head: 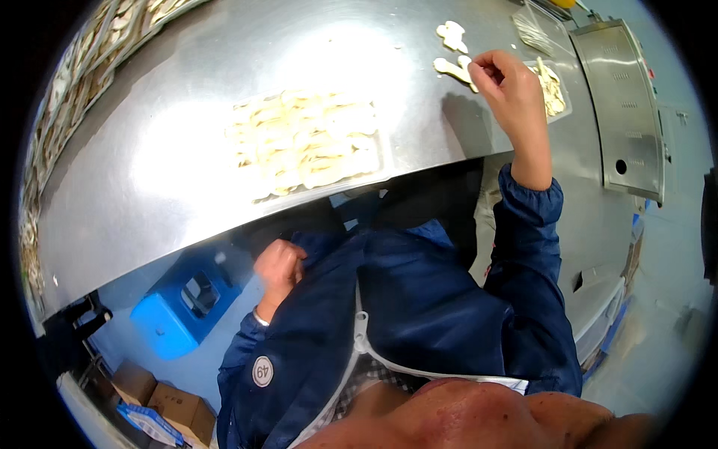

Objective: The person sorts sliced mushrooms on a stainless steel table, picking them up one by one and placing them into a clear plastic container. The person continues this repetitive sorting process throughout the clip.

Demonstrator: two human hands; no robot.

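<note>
My right hand (pixel 507 84) reaches over the steel table (pixel 185 224), thumb and forefinger drawn together at the edge of some pale slices (pixel 451 70) that look like mushroom. Whether the fingertips grip a slice or only hover over it is hard to tell. Just beyond lies another pale slice (pixel 451 36), flat on the metal. In front of me a shallow clear tray (pixel 386 163) holds overlapping rows of similar slices (pixel 308 140), partly washed out by glare. My left hand (pixel 280 266) rests by my lap below the table edge, fingers curled, with nothing visible in it.
Right of my right hand sits a clear container of pale pieces (pixel 552 92), with another clear container (pixel 533 33) behind it. A steel appliance (pixel 622 112) stands at the right. Filled trays (pixel 84 84) line the far left. Below are a blue plastic stool (pixel 168 325) and cardboard boxes (pixel 174 404).
</note>
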